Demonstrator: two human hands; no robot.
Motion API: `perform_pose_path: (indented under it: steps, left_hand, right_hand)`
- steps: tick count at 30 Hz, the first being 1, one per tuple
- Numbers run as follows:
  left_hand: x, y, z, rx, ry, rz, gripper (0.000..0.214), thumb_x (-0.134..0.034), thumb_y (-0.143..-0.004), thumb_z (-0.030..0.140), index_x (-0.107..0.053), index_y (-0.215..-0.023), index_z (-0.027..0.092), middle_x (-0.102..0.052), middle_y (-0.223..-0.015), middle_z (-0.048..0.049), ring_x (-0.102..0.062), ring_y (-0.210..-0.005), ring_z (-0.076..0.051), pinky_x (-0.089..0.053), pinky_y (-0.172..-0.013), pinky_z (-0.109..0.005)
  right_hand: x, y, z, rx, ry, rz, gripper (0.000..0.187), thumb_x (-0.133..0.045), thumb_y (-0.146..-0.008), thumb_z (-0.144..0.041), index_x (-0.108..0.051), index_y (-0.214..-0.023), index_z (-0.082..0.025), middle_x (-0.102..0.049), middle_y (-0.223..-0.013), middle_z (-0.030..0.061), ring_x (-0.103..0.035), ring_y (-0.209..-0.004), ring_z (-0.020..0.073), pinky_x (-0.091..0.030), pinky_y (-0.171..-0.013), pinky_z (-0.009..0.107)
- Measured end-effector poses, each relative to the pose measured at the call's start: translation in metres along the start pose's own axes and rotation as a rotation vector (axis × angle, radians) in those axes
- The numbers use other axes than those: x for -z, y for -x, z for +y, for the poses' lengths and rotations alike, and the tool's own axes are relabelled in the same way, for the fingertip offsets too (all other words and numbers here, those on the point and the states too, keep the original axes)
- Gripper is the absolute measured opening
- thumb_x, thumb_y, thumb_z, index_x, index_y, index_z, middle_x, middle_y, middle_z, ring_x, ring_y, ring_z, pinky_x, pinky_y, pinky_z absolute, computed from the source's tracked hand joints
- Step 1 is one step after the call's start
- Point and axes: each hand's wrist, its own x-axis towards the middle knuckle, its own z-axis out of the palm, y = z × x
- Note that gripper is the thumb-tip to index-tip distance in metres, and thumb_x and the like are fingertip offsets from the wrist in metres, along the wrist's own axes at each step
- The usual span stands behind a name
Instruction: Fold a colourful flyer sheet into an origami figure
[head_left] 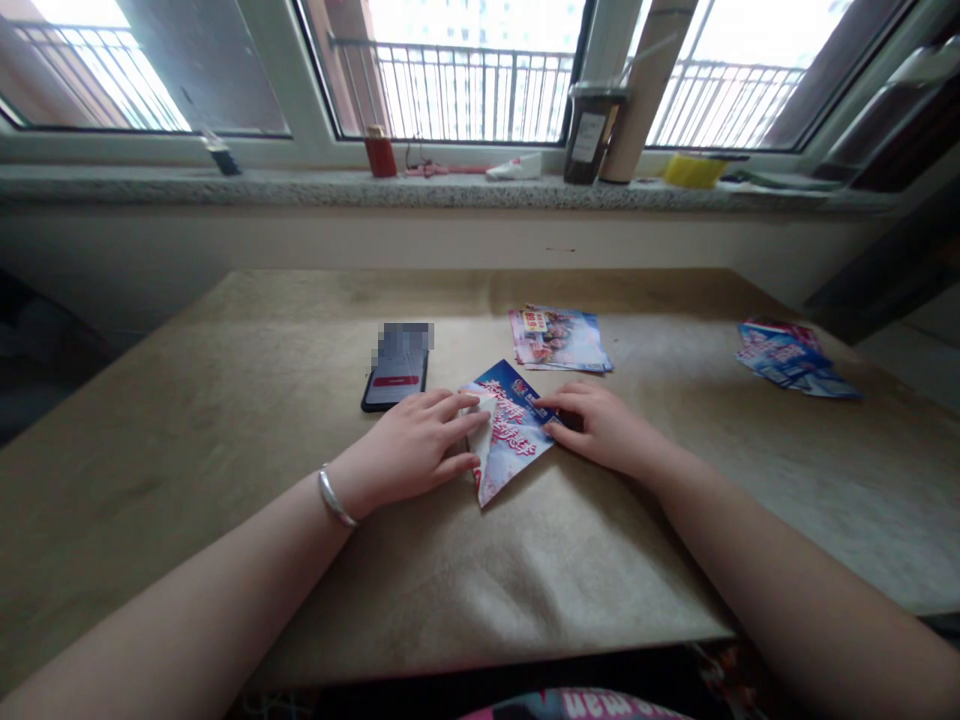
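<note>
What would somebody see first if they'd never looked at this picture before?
Probably the bright blue-and-pink paper at the middle, with the left hand on its folded white edge and the right hand at its right corner. Next might come the silver bracelet on the left wrist, then the bright windows beyond the table.

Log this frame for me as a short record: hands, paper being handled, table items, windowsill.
Left hand: fingers resting on the leaflet's white flap
Right hand: fingertips at the leaflet's right edge; grip unclear
Leaflet: blue and pink print, partly folded
Beyond leaflet: phone to the left, leaflet stack to the right
Far right: spread leaflets
Windowsill: red container, dark lidded container
</note>
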Motion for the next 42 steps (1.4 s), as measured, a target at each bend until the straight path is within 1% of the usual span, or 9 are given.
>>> perform_pose_path:
  steps: [4,11,16,19,22,26,30,35,42]
  left_hand:
    - [-0.001,0.0,0.004,-0.019,0.004,-0.029,0.046,-0.046,-0.092,0.047,-0.047,-0.133,0.025,-0.049,-0.136,-0.0056,-0.046,-0.12,-0.027,-0.037,-0.102,-0.043]
    - [-0.003,0.0,0.003,-0.014,-0.002,-0.06,0.054,-0.048,-0.091,0.048,-0.04,-0.139,0.023,-0.045,-0.141,-0.0064,-0.041,-0.127,-0.026,-0.032,-0.107,-0.039]
    - [-0.01,0.001,0.0,-0.007,0.002,-0.079,0.055,-0.045,-0.093,0.044,-0.035,-0.142,0.022,-0.038,-0.147,-0.0065,-0.032,-0.136,-0.024,-0.027,-0.112,-0.038]
    - [-0.015,0.001,-0.002,-0.006,0.027,-0.076,0.049,-0.041,-0.096,0.038,-0.035,-0.142,0.02,-0.036,-0.148,-0.0071,-0.029,-0.138,-0.023,-0.026,-0.112,-0.038]
    - [-0.018,0.0,-0.004,0.002,0.062,-0.069,0.044,-0.036,-0.098,0.03,-0.036,-0.141,0.02,-0.035,-0.148,-0.0073,-0.029,-0.138,-0.022,-0.028,-0.112,-0.039]
    - [-0.018,0.0,-0.003,0.022,0.1,-0.022,0.041,-0.037,-0.097,0.029,-0.04,-0.136,0.016,-0.038,-0.145,-0.0125,-0.037,-0.133,-0.025,-0.034,-0.108,-0.04]
    - [-0.016,-0.002,-0.003,0.03,0.136,0.003,0.036,-0.039,-0.096,0.03,-0.049,-0.127,0.014,-0.047,-0.136,-0.0132,-0.045,-0.126,-0.023,-0.039,-0.104,-0.037]
    - [-0.017,-0.001,-0.004,0.041,0.095,-0.038,0.042,-0.043,-0.095,0.034,-0.045,-0.133,0.016,-0.043,-0.142,-0.0116,-0.039,-0.131,-0.024,-0.035,-0.108,-0.039]
    - [-0.017,-0.001,-0.003,0.048,0.061,-0.129,0.053,-0.042,-0.095,0.041,-0.034,-0.143,0.02,-0.031,-0.151,-0.0069,-0.024,-0.14,-0.023,-0.023,-0.114,-0.037]
  right_hand:
    - [-0.002,-0.001,-0.004,-0.023,-0.015,-0.042,0.031,-0.057,-0.083,-0.023,-0.068,-0.111,-0.017,-0.064,-0.088,0.0077,-0.057,-0.079,0.017,-0.046,-0.072,0.029]
    - [0.0,0.001,-0.008,0.023,-0.036,-0.099,0.034,-0.061,-0.082,-0.026,-0.066,-0.114,-0.017,-0.061,-0.081,0.0059,-0.056,-0.074,0.0166,-0.046,-0.071,0.03]
    - [0.003,0.004,-0.005,0.09,-0.029,-0.04,0.031,-0.067,-0.078,-0.032,-0.069,-0.108,-0.022,-0.059,-0.107,0.0099,-0.057,-0.097,0.0203,-0.047,-0.089,0.036]
    - [0.004,0.005,-0.001,0.165,0.038,0.002,0.037,-0.072,-0.073,-0.037,-0.069,-0.108,-0.023,-0.043,-0.138,0.0115,-0.041,-0.127,0.0287,-0.035,-0.106,0.046]
    - [0.006,0.005,0.001,0.215,0.081,-0.011,0.044,-0.076,-0.069,-0.038,-0.068,-0.11,-0.024,-0.03,-0.15,0.0092,-0.025,-0.137,0.0329,-0.027,-0.11,0.052]
    - [0.008,0.004,0.0,0.289,0.086,-0.08,0.039,-0.074,-0.07,-0.032,-0.068,-0.108,-0.025,-0.047,-0.139,0.0074,-0.027,-0.136,0.0303,-0.03,-0.11,0.051]
    - [0.008,0.004,-0.002,0.324,0.067,-0.066,0.03,-0.068,-0.072,-0.023,-0.069,-0.101,-0.023,-0.057,-0.129,0.0064,-0.035,-0.132,0.027,-0.034,-0.108,0.048]
    - [0.008,0.003,-0.006,0.355,0.089,-0.046,0.012,-0.06,-0.071,-0.012,-0.066,-0.077,-0.02,-0.063,-0.12,0.0055,-0.037,-0.131,0.0254,-0.036,-0.107,0.045]
    - [0.008,0.005,-0.016,0.378,0.177,0.005,0.015,-0.055,-0.072,-0.008,-0.063,-0.076,-0.02,-0.065,-0.117,0.005,-0.034,-0.134,0.0271,-0.034,-0.108,0.048]
